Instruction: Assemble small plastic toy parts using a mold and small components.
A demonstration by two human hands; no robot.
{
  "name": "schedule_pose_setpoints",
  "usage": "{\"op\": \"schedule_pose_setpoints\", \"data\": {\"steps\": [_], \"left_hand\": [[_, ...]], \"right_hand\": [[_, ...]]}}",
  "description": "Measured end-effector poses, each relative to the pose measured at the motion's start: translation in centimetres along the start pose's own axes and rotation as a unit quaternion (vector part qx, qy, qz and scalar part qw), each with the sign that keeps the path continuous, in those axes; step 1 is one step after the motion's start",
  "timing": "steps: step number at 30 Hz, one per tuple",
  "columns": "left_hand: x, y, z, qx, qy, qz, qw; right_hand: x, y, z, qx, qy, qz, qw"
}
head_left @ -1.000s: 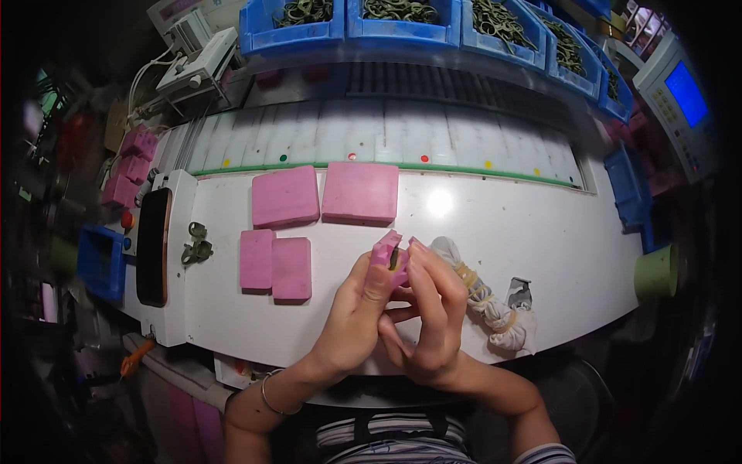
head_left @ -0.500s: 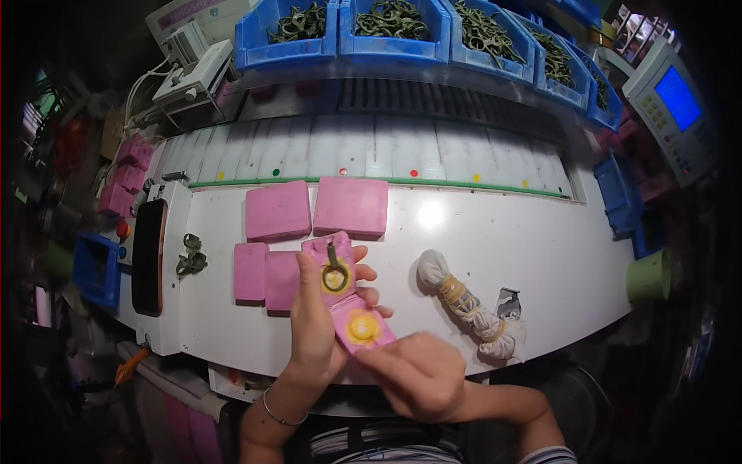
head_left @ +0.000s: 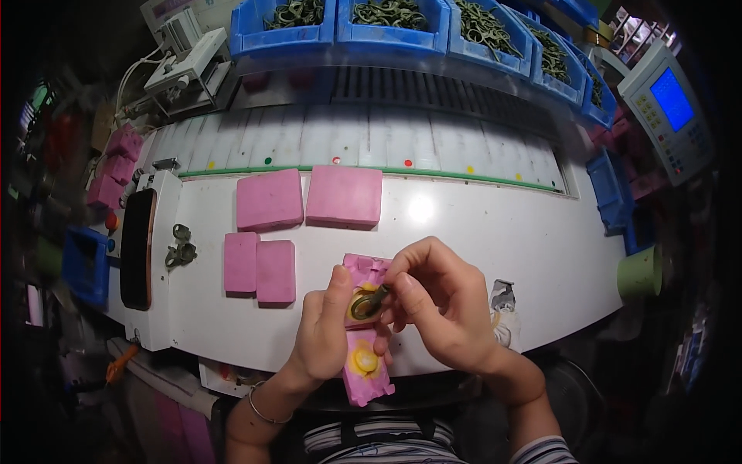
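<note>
Head view shows our right hand (head_left: 448, 313) pinching the green ring piece (head_left: 378, 297) at the open pink mold (head_left: 355, 335) our left hand (head_left: 323, 336) cradles. We judge this ring handling, contact being unclear; the next move calls for steady support.

Place: a small-parts workshop
Far bins (head_left: 393, 37): blue, heaped with green ring-shaped pieces (head_left: 393, 13)
Right panel (head_left: 671, 116): buttons — lit blue screen (head_left: 672, 99)
Near mould (head_left: 360, 342): pink, opened
Table (head_left: 456, 220): white — pink blocks (head_left: 344, 196)

A striped shirt (head_left: 379, 448) and thin bangle (head_left: 257, 411) are worn.
</note>
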State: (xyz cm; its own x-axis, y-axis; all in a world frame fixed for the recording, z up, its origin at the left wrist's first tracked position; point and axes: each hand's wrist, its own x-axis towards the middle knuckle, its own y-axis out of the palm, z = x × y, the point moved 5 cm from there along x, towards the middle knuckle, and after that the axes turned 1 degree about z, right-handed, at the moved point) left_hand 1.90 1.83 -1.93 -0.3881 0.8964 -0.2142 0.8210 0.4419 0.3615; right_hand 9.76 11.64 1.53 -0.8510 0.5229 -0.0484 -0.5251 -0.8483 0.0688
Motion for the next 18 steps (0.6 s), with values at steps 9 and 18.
{"op": "schedule_pose_setpoints", "data": {"steps": [9,18], "left_hand": [[0.2,-0.2,1.1,-0.185,-0.107,0.065,0.975],[-1.4,-1.3,-0.9,0.038,0.060,0.044,0.997]], "right_hand": [[-0.3,-0.5,0.5,0.140,0.026,0.096,0.985],[-3.2,-1.4,1.4,-0.053,-0.151,-0.052,0.986]]}}
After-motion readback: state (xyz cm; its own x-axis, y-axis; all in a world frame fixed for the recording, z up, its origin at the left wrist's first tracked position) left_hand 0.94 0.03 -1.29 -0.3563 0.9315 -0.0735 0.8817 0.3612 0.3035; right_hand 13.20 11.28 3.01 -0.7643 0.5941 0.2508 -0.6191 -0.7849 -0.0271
